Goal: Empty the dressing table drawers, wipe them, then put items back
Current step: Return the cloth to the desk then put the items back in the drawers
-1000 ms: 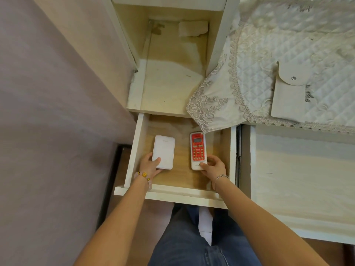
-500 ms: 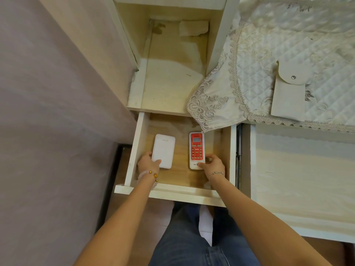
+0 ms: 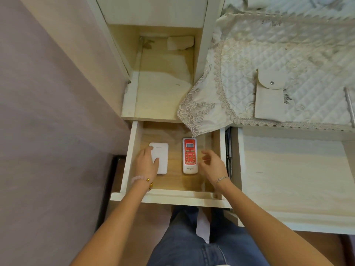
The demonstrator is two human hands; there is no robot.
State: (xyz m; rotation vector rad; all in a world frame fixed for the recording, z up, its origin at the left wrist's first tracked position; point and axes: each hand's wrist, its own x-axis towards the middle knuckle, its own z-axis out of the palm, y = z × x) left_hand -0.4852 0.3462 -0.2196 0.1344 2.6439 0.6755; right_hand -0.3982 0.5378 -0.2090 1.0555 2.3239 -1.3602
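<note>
Head view — red remote (image 3: 190,155), logo illegible

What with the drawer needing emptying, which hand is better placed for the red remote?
Probably right: the right hand hovers open beside the red remote; the left hand rests on the white box.

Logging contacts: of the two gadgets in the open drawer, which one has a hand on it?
The plain white box on the left: the left hand rests on it. The red remote lies untouched, the right hand open beside it.
</note>
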